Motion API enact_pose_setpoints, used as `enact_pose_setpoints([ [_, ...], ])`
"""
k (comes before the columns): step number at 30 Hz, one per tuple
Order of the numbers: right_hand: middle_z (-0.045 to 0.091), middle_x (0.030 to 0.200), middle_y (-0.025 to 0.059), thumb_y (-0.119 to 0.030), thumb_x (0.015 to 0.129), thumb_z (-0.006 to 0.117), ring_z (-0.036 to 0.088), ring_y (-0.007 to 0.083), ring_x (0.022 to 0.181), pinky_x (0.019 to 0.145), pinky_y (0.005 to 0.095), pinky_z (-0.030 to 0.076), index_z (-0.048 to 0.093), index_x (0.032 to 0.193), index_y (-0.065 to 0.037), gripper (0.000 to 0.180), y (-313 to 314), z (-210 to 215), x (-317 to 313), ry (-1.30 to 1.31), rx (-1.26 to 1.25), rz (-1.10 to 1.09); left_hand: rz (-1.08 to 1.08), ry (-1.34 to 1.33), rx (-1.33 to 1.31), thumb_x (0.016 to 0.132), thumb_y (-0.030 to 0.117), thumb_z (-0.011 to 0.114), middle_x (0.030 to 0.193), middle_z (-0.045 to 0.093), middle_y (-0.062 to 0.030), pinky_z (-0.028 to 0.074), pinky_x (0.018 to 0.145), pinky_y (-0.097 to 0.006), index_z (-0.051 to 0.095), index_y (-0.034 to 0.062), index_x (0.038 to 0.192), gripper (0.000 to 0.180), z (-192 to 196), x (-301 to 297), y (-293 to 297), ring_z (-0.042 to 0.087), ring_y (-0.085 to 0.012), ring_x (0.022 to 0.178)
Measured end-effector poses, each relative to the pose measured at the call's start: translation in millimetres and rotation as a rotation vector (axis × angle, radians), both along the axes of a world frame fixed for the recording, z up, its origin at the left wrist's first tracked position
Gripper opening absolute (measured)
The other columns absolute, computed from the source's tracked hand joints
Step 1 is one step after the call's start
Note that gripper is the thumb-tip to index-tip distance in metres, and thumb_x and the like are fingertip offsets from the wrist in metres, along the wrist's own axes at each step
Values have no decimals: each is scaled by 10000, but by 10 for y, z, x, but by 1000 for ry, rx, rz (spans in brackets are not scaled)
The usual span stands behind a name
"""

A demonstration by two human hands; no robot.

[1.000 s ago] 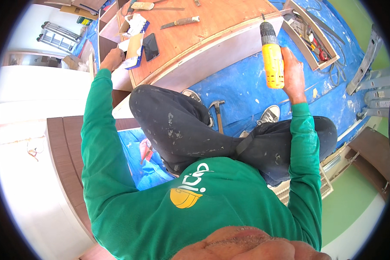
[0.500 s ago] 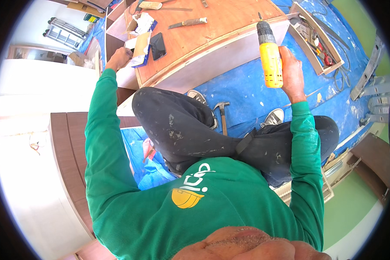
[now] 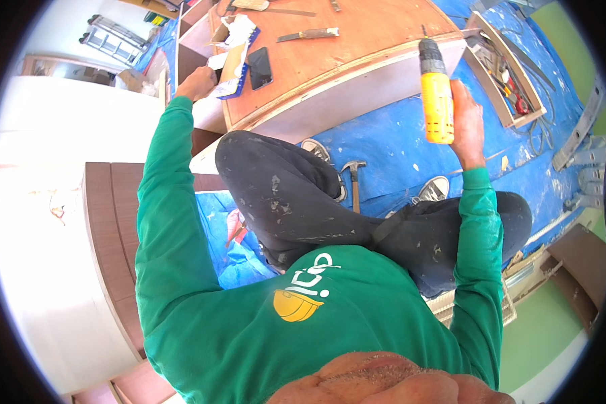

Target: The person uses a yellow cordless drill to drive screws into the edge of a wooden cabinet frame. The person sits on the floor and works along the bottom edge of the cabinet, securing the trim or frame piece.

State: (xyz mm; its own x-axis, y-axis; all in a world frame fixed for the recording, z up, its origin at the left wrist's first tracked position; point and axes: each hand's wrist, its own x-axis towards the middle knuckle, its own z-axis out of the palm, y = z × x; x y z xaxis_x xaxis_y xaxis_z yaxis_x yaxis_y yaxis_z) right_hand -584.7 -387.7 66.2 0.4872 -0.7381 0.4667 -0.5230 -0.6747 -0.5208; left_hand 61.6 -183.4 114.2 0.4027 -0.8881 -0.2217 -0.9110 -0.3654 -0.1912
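Note:
My right hand (image 3: 468, 120) is wrapped round the grip of a yellow and black cordless drill (image 3: 439, 101), raised with its bit pointing away from me. At the far left, my left hand (image 3: 196, 83) is at the near-left side of an open blue and white cardboard box (image 3: 233, 71). Its fingers are bent together by the box's flap; whatever they pinch is too small or hidden to make out. The box lies on the corner of a plywood-topped cabinet (image 3: 357, 47), and a black smartphone (image 3: 259, 68) rests right beside it.
On the plywood are a wooden-handled chisel (image 3: 308, 34) and other tools farther back. A claw hammer (image 3: 354, 182) lies between my feet on the blue sheet (image 3: 384, 128). A wooden tool tray (image 3: 501, 74) stands to the right, with a ladder (image 3: 586, 138) beyond it.
The whole view has shifted slightly, so everything sits a little to the right and lower. My left hand stays at the box, and the drill stays raised in my right hand.

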Motion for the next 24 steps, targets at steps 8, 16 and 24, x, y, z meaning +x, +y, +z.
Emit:
enact_pose_setpoints([
  [8,672,902,201,-115,801,765,670,442,840,693,473,513,585,1104,-70,356,10,19,15,-108,137,36,330,537,-460,1077,130,453,1031,689,-160,604,830,-380,519,-25,1107,171,15,119,260,722,-245,917],
  [16,661,908,202,-117,775,786,658,448,843,691,477,504,588,1116,-63,397,11,16,31,-53,78,46,349,873,-936,1051,244,627,1025,673,-98,583,866,-285,627,-32,1144,291,281,-377,125,705,-175,939],
  [24,703,931,197,-100,812,745,695,420,872,735,457,531,600,1095,-60,321,-34,68,118,-153,114,83,76,1656,-666,1002,179,705,1053,697,-108,568,963,-342,631,15,1084,198,-230,-2712,-894,712,-222,1077],
])
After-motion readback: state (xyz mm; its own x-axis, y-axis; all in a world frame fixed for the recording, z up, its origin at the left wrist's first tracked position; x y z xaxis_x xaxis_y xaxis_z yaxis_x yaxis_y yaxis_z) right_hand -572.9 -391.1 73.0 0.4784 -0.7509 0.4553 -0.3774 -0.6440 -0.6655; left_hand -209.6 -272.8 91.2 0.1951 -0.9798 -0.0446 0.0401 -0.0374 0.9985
